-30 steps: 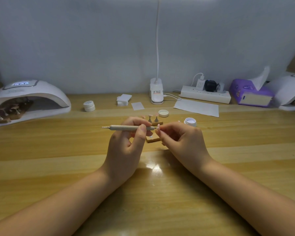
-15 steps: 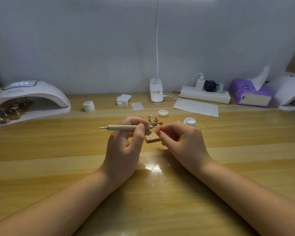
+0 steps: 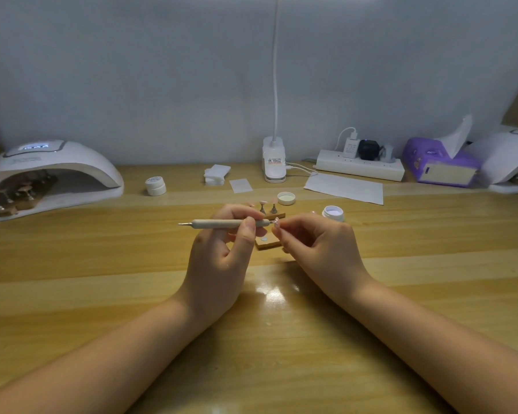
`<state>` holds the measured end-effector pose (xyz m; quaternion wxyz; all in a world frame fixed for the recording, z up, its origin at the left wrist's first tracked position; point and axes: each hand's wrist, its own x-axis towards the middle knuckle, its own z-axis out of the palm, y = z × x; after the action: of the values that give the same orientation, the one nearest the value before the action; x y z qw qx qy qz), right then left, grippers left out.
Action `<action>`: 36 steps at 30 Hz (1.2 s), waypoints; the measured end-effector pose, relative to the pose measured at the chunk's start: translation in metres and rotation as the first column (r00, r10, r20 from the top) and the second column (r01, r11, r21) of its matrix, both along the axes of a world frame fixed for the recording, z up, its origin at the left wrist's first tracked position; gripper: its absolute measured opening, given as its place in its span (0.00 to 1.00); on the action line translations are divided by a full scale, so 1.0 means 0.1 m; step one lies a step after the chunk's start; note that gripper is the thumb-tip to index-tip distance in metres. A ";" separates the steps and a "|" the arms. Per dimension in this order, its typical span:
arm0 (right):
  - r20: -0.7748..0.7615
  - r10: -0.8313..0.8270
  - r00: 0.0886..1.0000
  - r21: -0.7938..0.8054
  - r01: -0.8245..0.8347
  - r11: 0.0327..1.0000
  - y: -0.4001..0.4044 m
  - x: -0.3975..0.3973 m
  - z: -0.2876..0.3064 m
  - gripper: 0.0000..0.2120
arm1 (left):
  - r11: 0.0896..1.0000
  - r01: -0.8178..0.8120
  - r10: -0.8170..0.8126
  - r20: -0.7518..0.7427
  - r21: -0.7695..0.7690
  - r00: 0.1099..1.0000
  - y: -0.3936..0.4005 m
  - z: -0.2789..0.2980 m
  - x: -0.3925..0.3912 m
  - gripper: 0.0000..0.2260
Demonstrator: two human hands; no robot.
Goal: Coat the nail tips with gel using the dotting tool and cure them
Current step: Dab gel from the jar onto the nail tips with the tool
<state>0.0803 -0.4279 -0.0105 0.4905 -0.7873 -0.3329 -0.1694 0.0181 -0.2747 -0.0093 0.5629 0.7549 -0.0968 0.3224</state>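
The left hand (image 3: 219, 258) has its grip closed round the dotting tool (image 3: 228, 224), thumb over the shaft and fingers curled behind it. The tool lies level across the top of that grip: its longer end juts out to the left of the fingers to a bare metal point, and its short end pokes out to the right, where the tip meets the nail tip (image 3: 276, 222). The shaft is pale, matt and slender, with a small metal ferrule at the left end.

The right hand (image 3: 317, 249) pinches the nail tip between thumb and fingertips at the very top of its grip, just right of the left hand's grip and touching the tool's end. The nail tip is small, pinkish and glossy; whether gel already covers it cannot be told.

Just beyond and below the two grips, on the bench (image 3: 102, 264), lies a wooden holder board (image 3: 268, 242) with a round metal disc on it, and behind the left grip stand two small nail stands (image 3: 268, 208) carrying pale tips. An open gel pot (image 3: 333, 213) sits just beyond the right grip, its lid (image 3: 286, 198) farther back. Well to the left of the left grip, a white curing lamp (image 3: 51, 174) with a lit display holds more stands inside.
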 end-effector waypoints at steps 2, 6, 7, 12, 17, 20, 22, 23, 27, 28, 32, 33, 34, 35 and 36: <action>-0.003 -0.002 1.000 0.009 0.002 1.000 0.00 -0.01 0.00 0.05 | 1.000 -0.010 0.010 0.001 -0.005 1.000 0.00 0.00 0.00 0.06; -0.006 -0.005 1.000 0.018 0.005 1.000 0.01 -0.01 0.00 0.05 | 1.000 0.003 -0.003 0.000 -0.003 1.000 0.00 0.00 0.00 0.06; -0.004 -0.004 1.000 0.014 0.004 1.000 0.01 -0.01 0.00 0.05 | 1.000 0.005 -0.005 -0.001 0.006 1.000 0.00 0.01 -0.01 0.06; -0.008 -0.003 1.000 0.025 0.003 1.000 0.01 -0.01 0.00 0.04 | 1.000 -0.004 0.004 0.004 -0.005 1.000 0.00 0.01 -0.01 0.06; -0.007 -0.003 1.000 0.032 0.003 0.999 0.01 -0.01 0.01 0.04 | 1.000 -0.003 0.004 0.025 -0.030 1.000 0.00 0.02 -0.01 0.06; -0.006 -0.005 1.000 0.024 0.005 1.000 0.01 -0.01 0.01 0.05 | 1.000 0.006 -0.005 0.038 -0.021 0.999 0.00 0.02 -0.01 0.09; -0.006 -0.006 1.000 0.019 0.006 1.000 0.01 -0.01 0.01 0.05 | 1.000 0.013 -0.013 0.037 -0.008 0.999 0.00 0.02 -0.01 0.10; -0.005 -0.006 1.000 0.020 0.006 1.000 0.01 -0.01 0.01 0.05 | 1.000 0.013 -0.013 0.034 -0.001 0.999 0.00 0.02 -0.01 0.10; 0.000 -0.012 1.000 0.018 0.012 1.000 0.01 -0.01 0.01 0.05 | 1.000 0.002 -0.002 0.013 0.016 1.000 0.00 0.02 -0.01 0.07; -0.003 -0.013 1.000 0.015 0.013 1.000 0.01 -0.01 0.01 0.05 | 1.000 0.000 0.000 0.013 0.017 1.000 0.00 0.02 -0.01 0.07; -0.010 -0.011 1.000 0.009 0.011 1.000 0.01 -0.02 0.02 0.05 | 1.000 -0.005 0.005 0.001 0.016 1.000 -0.01 0.03 -0.01 0.06; -0.015 -0.011 1.000 0.016 0.012 1.000 0.01 -0.02 0.02 0.05 | 1.000 -0.008 0.008 0.003 0.005 1.000 -0.01 0.03 -0.01 0.06; -0.020 -0.013 1.000 0.025 0.013 1.000 0.01 -0.02 0.02 0.04 | 1.000 -0.011 0.012 0.003 -0.018 1.000 -0.01 0.03 -0.01 0.07; -0.024 -0.015 1.000 0.034 0.016 0.999 0.01 -0.02 0.03 0.04 | 0.999 -0.014 0.014 -0.001 -0.047 1.000 -0.01 0.03 -0.01 0.07; -0.027 -0.017 0.999 0.041 0.018 0.999 0.01 -0.02 0.03 0.04 | 0.997 -0.015 0.014 -0.009 -0.078 1.000 0.00 0.03 0.00 0.07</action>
<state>0.0779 -0.4266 -0.0079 0.5095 -0.7821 -0.3159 -0.1699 0.0181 -0.2749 -0.0065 0.5900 0.7343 -0.0764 0.3270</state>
